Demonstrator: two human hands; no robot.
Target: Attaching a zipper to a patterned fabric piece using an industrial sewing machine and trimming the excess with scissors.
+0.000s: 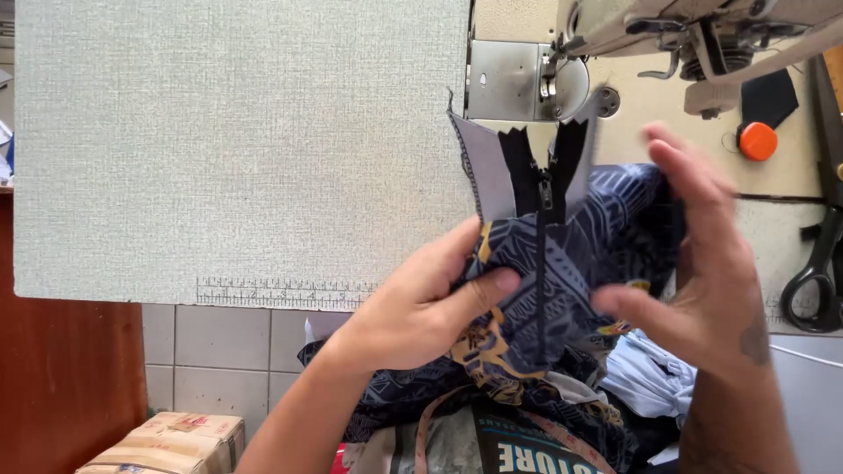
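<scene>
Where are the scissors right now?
In the head view, the black-handled scissors lie at the far right edge of the sewing table, beyond the right hand and below the orange knob.

Dark blue patterned garment, bunched upright, black zipper (top ends splayed) running down centre

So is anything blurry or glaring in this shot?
Head view: the right hand is smeared by motion blur, while the left hand and the black zipper stay fairly sharp; light is soft and even, with no harsh glare on the grey table.
</scene>
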